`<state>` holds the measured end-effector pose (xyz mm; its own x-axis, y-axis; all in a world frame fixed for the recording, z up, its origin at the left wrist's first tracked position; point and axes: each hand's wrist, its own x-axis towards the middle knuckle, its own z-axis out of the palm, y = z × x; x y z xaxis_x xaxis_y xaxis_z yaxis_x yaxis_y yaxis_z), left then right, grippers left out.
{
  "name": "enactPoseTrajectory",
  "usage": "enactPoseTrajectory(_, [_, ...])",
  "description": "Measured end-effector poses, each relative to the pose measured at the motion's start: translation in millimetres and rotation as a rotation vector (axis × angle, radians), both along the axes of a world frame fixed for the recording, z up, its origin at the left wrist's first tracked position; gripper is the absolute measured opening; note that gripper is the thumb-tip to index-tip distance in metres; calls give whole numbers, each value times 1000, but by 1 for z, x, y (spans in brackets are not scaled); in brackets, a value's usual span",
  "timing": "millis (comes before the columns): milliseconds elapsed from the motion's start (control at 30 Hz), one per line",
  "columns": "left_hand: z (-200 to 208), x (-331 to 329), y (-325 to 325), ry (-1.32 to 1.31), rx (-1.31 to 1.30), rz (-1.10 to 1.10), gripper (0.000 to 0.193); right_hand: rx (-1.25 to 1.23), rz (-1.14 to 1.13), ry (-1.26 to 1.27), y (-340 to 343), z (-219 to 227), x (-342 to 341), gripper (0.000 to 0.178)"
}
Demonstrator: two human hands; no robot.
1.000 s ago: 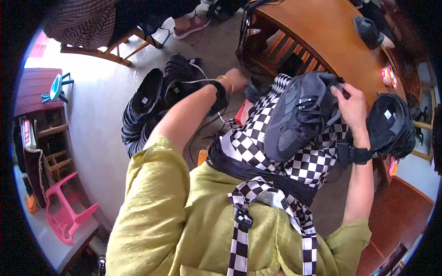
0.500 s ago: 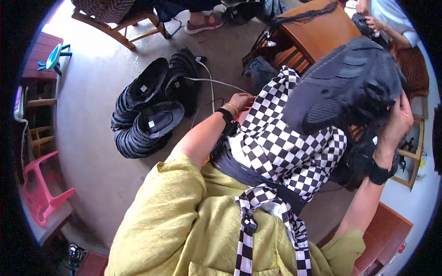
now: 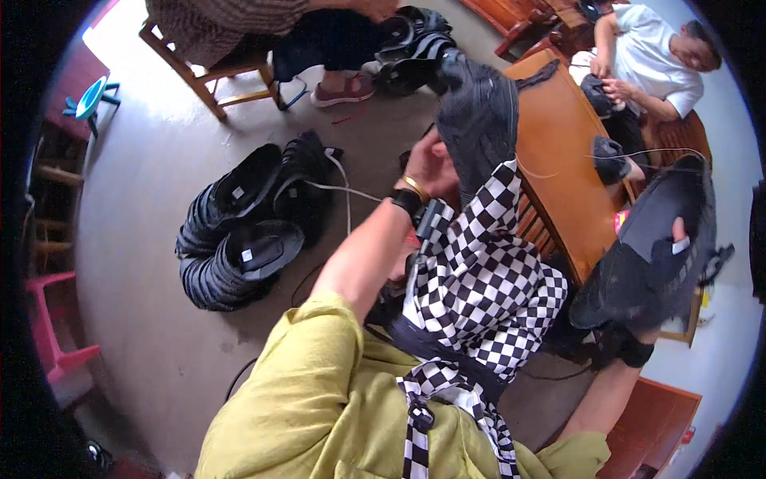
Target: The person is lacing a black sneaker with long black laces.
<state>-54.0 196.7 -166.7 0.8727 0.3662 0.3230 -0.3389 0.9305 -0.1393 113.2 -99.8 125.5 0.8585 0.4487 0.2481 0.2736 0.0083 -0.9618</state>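
My left hand is raised at the middle, its fingers closed at the lower edge of a black shoe upper. Part of its grip is hidden behind that upper. On the right, my right hand holds another black shoe upper. Its thumb shows through the opening, while the other fingers are hidden beneath. A small pale label lies beside the thumb. Below both pieces, a black-and-white checked apron covers my lap. Next to my left wrist is a dark rod-shaped thing, not clear in kind.
Nested stacks of black shoe uppers lie on the floor at left, with a white cord beside them. A brown wooden table stands ahead. Beyond it a person handles a dark piece; another sits on a wooden chair.
My left hand has risen from beside the apron to a black upper at the middle. My right hand has moved lower with an upper, now turned to show its opening.
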Motion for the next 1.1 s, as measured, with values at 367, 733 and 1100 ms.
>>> enactPoseTrajectory(367, [234, -6, 41, 441, 1002, 428, 26, -301, -317, -286, -87, -71, 118, 21])
enactPoseTrajectory(733, [261, 7, -11, 322, 795, 218, 40, -933, -488, -460, -56, -149, 157, 42])
enactPoseTrajectory(1100, [114, -30, -135, 740, 685, -143, 27, -382, -19, -265, -30, -111, 81, 19])
